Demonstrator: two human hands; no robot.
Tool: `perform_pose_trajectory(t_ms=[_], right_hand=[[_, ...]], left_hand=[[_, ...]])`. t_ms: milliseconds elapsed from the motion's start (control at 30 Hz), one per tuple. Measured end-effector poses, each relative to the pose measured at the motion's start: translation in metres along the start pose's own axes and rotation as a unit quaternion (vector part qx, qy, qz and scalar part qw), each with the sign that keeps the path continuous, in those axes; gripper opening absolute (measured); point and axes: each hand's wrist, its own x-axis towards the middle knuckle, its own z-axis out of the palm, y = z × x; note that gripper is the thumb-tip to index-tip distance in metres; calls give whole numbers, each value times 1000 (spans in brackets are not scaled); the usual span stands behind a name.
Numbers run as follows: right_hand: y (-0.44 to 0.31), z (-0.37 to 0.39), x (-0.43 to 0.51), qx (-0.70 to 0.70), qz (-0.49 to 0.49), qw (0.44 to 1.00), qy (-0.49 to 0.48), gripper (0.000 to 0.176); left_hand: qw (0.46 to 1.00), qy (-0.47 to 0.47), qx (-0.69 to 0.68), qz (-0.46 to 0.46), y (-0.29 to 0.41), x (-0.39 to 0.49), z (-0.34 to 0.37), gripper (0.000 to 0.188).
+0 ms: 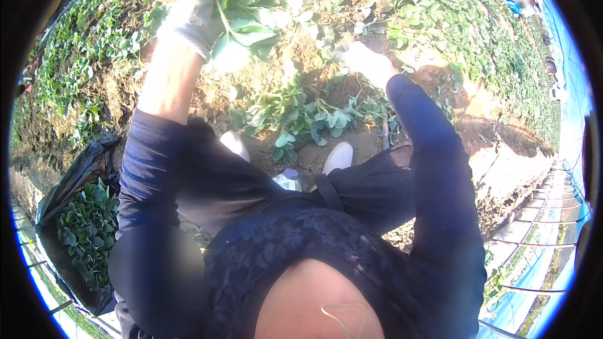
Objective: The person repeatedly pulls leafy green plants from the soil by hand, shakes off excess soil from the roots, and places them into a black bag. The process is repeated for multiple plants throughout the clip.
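My left hand (195, 16), in a pale work glove, grips a bunch of leafy strawberry plants (249, 23) at the upper left. The leaves fan out to the right of the glove, some washed out by sunlight. My right hand (360, 59), gloved too, reaches down among the low plants and runners on the soil; glare hides its fingers and whether anything is in them. Between the hands and my feet lies a heap of pulled-looking strawberry plants (301, 113), some with long stems.
A black plastic bag (49, 240) packed with green plants (89, 235) stands at my left. A capped bottle (289, 179) is between my white shoes (338, 156). Planted rows (438, 19) run along the right, beside a blue-edged wall with metal hoops. Another person (518, 0) is far right.
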Motion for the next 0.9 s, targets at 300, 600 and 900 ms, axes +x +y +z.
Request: perform_pose_trajectory(t_ms=[300,600,900], right_hand=[[114,162,87,-31,184,982,33,79],[152,177,161,-169,148,974,-30,53],[113,16,78,-294,-16,954,53,49]], left_hand=[[986,92,117,76,11,13,-21,25],[986,59,154,27,0,32,-38,20],[992,78,86,52,-12,29,-22,16]])
